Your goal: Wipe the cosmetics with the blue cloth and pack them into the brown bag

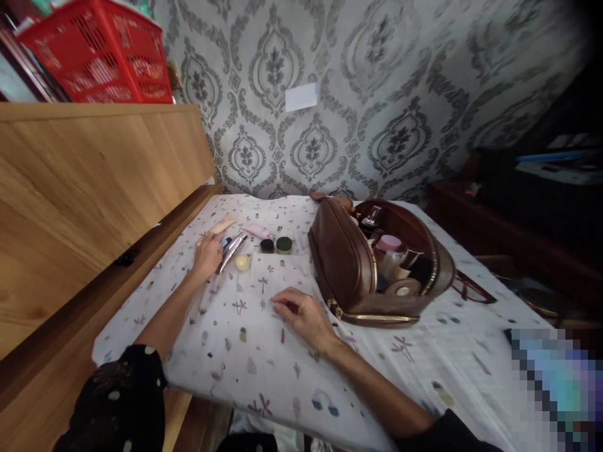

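Observation:
My left hand [208, 254] reaches out over the patterned bedsheet [264, 351] and its fingers are closed on a silvery tube [234, 248] among a row of cosmetics. Beside it lie a beige tube [221, 226], a pink tube [258, 230], a small round cream-coloured jar [242, 262] and two dark round jars [284, 244]. My right hand [301, 314] rests on the sheet with its fingers curled, holding nothing that I can see, just left of an open brown leather toiletry bag [346, 263] packed with bottles and jars.
A wooden headboard [94, 188] runs along the left with a red plastic basket [101, 53] on top. Patterned wallpaper is behind the bed. Dark-framed glasses [471, 289] lie right of the bag. Dark furniture stands at the right.

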Available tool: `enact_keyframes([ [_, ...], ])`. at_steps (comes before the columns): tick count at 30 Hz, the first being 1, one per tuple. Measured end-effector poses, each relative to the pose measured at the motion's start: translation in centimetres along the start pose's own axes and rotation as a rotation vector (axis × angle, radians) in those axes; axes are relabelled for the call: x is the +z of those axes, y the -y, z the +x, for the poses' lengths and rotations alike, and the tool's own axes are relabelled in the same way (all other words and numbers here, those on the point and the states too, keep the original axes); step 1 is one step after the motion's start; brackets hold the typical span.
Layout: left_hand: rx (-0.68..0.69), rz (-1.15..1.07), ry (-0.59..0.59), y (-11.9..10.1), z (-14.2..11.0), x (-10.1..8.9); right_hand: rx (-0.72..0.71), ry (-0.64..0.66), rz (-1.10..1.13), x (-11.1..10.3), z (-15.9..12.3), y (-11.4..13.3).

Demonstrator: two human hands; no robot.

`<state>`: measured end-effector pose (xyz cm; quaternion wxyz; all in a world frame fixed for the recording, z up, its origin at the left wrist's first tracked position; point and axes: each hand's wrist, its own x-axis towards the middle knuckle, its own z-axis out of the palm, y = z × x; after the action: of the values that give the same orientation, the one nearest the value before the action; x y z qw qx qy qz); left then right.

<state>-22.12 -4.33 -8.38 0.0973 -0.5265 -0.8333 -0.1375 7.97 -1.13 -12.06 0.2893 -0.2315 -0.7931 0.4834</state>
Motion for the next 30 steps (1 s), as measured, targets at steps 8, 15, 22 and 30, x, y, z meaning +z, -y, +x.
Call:
enact_keyframes([
  [8, -0.130, 0.087, 0.182, 2.5, 2.7, 0.5, 0.043, -0.001, 0.076, 0.1, 0.2, -0.4],
  [15, -0.168, -0.006, 0.145, 2.7, 1.9, 0.0, 0.048, -0.030, 0.137, 0.2, 0.3, -1.2],
  [22, -0.012, -0.259, 0.064, 0.5, -0.6, -1.9, 0.123, -0.034, 0.306, -0.1, 0.7, -1.2],
  [30, 0.457, -0.641, 0.316, -6.2, -6.5, -3.3, 0.230, -0.193, 0.637, -0.8, 1.1, -0.4],
])
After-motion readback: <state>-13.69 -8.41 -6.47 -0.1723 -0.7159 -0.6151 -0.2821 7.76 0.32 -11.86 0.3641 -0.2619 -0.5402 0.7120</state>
